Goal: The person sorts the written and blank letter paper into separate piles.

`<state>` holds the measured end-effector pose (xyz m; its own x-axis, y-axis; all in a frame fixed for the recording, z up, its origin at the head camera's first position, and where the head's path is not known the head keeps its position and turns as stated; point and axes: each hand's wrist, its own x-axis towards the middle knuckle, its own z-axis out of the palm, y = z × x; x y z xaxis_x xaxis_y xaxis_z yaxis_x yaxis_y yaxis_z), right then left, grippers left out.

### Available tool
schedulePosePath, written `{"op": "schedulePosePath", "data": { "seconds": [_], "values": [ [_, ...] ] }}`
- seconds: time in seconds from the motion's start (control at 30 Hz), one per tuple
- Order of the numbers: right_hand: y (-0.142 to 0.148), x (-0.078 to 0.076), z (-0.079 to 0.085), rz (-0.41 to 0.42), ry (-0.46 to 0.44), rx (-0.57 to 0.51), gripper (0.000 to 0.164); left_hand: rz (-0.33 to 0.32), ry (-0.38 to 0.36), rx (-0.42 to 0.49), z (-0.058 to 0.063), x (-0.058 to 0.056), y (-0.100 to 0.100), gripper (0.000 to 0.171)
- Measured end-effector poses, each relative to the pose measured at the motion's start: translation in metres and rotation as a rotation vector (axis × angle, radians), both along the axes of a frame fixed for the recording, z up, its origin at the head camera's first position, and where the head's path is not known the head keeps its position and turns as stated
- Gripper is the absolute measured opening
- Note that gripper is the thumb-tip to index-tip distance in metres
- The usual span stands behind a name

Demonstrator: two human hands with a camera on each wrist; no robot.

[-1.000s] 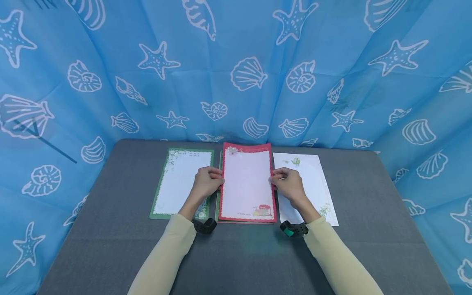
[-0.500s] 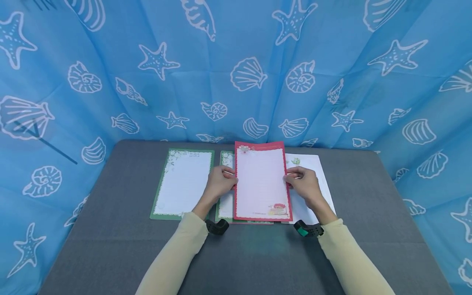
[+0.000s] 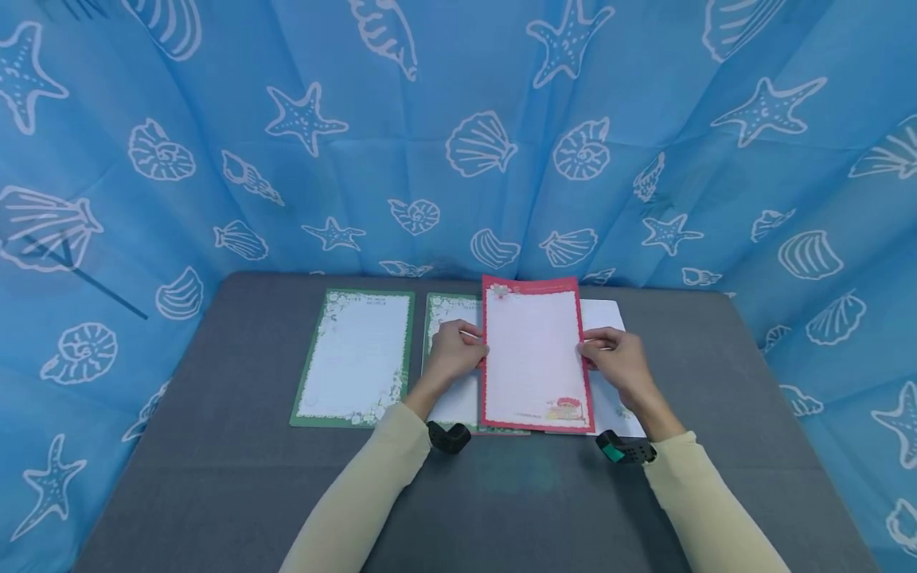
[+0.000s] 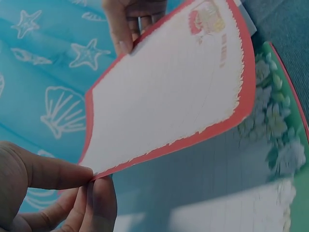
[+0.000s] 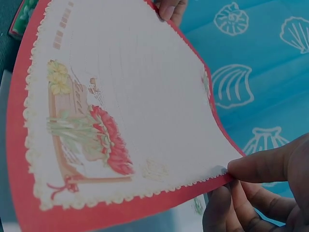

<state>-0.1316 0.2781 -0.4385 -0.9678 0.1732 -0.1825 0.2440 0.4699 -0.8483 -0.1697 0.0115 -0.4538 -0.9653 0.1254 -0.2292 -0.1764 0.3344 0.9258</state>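
Note:
A red-bordered sheet of writing paper (image 3: 533, 358) is held up by both hands, lifted above the other sheets. My left hand (image 3: 456, 350) pinches its left edge between thumb and fingers; my right hand (image 3: 618, 360) pinches the right edge. In the left wrist view the red-bordered sheet (image 4: 164, 92) bows a little between the hands. The right wrist view shows flowers printed near one corner of the red-bordered sheet (image 5: 145, 72). Beneath it are a green-bordered middle sheet (image 3: 447, 406) and a white sheet (image 3: 609, 314), each partly hidden.
Another green-bordered sheet (image 3: 354, 358) lies flat at the left. All of these are on a grey cloth-covered table (image 3: 236, 477). A blue curtain (image 3: 430, 175) with white shells and starfish hangs behind the table's far edge.
Both hands have carried the red-bordered sheet to the right, from over the middle stack to partly over the white sheet. More of the green-bordered middle sheet now shows.

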Motion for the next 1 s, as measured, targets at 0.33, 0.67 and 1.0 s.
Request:
{"op": "schedulePosePath", "data": {
  "seconds": [0.33, 0.67, 1.0],
  "values": [
    [0.018, 0.004, 0.001, -0.002, 0.012, 0.048, 0.040, 0.016, 0.001, 0.002, -0.004, 0.000, 0.025, 0.017],
    [0.033, 0.005, 0.001, -0.044, -0.002, 0.081, 0.040, 0.031, -0.019, 0.016, -0.010, 0.001, 0.046, 0.016],
    [0.047, 0.008, 0.000, -0.095, -0.006, 0.091, 0.039, 0.021, -0.029, 0.033, -0.010, 0.003, 0.064, 0.014]
  ]
}}
